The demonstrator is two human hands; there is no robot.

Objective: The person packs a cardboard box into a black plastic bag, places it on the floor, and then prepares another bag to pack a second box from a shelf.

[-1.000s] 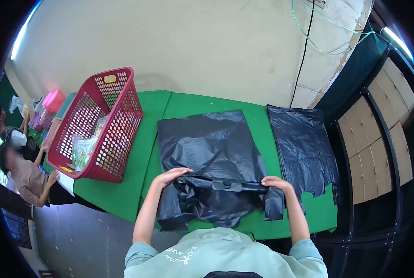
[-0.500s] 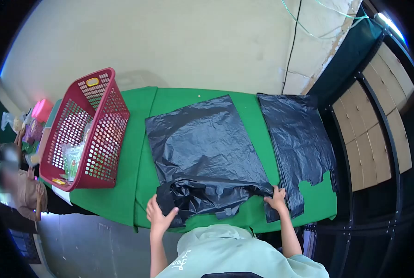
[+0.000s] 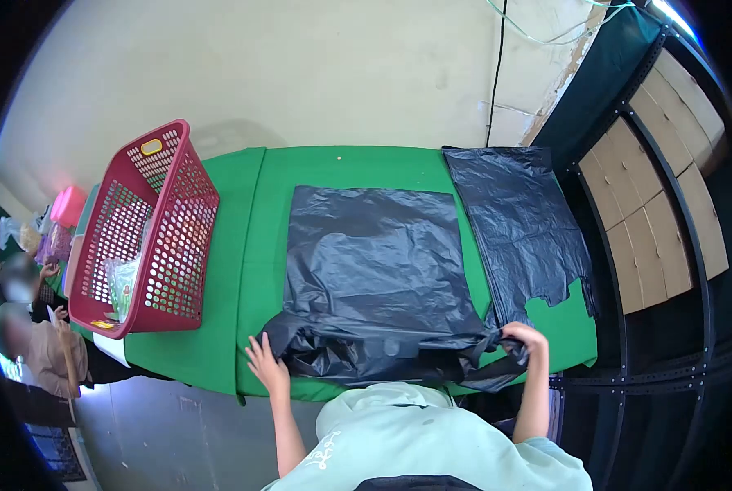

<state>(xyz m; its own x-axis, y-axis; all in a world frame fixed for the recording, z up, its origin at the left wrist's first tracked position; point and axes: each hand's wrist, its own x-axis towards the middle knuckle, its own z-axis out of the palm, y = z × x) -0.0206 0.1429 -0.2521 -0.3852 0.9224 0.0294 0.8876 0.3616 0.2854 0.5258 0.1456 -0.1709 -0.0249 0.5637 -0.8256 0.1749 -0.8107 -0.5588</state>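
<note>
Green cloth (image 3: 227, 245) spreads beneath a black plastic bag (image 3: 374, 254), which lies between the fingers of two bare hands, its broad panel beyond them and its near edge bunched. Fingers of the left hand (image 3: 269, 368) are open and splayed at the gathered near-left corner; those of the right hand (image 3: 526, 337) are closed around a twisted end at the opposite corner. Thin and glossy, the bag looks light, limp and rather slippery, likely to crease or tear under a hard tug, with its two near corners the surest holds. Beyond the right fingers lies more black plastic (image 3: 521, 221), close enough to snag or be confused with it. Well left of the left fingers stands a red basket (image 3: 169, 322) holding clear packets (image 3: 122, 282), with a co-worker (image 3: 55, 352) past it
</note>
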